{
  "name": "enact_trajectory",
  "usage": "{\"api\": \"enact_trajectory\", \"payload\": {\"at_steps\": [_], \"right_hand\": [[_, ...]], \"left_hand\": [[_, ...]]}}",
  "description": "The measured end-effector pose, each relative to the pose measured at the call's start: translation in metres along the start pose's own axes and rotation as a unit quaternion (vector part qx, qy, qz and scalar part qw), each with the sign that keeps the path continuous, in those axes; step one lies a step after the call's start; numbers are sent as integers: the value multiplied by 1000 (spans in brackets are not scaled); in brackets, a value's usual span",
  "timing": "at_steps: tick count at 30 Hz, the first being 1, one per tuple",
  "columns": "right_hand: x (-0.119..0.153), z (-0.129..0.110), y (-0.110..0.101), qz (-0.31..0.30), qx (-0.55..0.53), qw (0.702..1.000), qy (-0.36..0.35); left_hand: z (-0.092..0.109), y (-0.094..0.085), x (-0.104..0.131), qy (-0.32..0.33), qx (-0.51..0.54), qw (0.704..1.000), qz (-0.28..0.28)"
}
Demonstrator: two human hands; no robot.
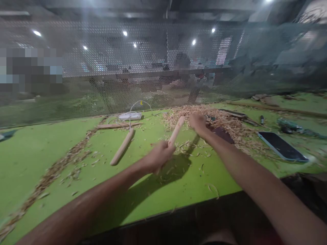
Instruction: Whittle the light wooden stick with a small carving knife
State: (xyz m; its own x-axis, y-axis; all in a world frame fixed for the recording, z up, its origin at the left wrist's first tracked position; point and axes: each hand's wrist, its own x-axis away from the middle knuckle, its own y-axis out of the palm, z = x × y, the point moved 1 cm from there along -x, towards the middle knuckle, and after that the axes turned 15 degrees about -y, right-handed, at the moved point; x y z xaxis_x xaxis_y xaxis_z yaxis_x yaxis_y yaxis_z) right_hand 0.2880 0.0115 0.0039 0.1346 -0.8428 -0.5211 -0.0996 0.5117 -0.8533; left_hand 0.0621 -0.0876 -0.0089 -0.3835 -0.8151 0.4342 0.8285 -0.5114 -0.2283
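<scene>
My left hand (160, 154) is wrapped round a pale, rounded wooden stick (176, 130), whose far end points up and away over the green table. Close to that end, my right hand (198, 122) is closed in a fist, slightly blurred, beside the heap of wood shavings (186, 111). Whatever its fingers hold, if anything, is hidden. A second wooden stick (122, 148) lies to the left of my left hand. Just right of my right wrist, a dark reddish-brown flat piece (223, 134) rests among the shavings.
A phone (283, 146) lies at the right, near a green plastic bundle (293, 126). Another dark flat device (233, 113) sits by the shavings. A white box with a cable (130, 116) stands behind a thin wooden strip (114, 126). A perforated screen (143, 75) borders the green table (84, 204).
</scene>
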Motion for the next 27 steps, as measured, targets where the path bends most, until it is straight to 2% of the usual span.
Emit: {"api": "enact_trajectory", "payload": {"at_steps": [2,4,6,9,12,15,18,21,24,27], "right_hand": [[0,19,-7,-11,24,998,52],[0,19,-14,-9,30,998,52],[0,5,-19,-11,24,1000,10],[3,-28,-21,-25,9,998,-64],[7,-56,-19,-69,5,990,-126],[13,-73,-14,-105,23,979,-174],[18,-83,-9,-124,27,972,-197],[20,-88,-6,-137,23,968,-207],[19,-90,-8,-127,24,968,-213],[16,-90,-10,-108,46,971,-207]], "left_hand": [[2,-4,0,18,12,1000,-6],[2,-11,-6,18,26,1000,0],[0,-16,-13,12,40,999,-5],[-4,-19,-20,27,85,995,-46],[-7,-17,-22,47,137,985,-97],[-7,-15,-21,49,152,981,-106],[-8,-14,-22,37,134,989,-51],[-7,-9,-22,17,91,994,52],[-4,-2,-18,4,49,987,152],[2,2,-14,-8,24,983,183]]}}
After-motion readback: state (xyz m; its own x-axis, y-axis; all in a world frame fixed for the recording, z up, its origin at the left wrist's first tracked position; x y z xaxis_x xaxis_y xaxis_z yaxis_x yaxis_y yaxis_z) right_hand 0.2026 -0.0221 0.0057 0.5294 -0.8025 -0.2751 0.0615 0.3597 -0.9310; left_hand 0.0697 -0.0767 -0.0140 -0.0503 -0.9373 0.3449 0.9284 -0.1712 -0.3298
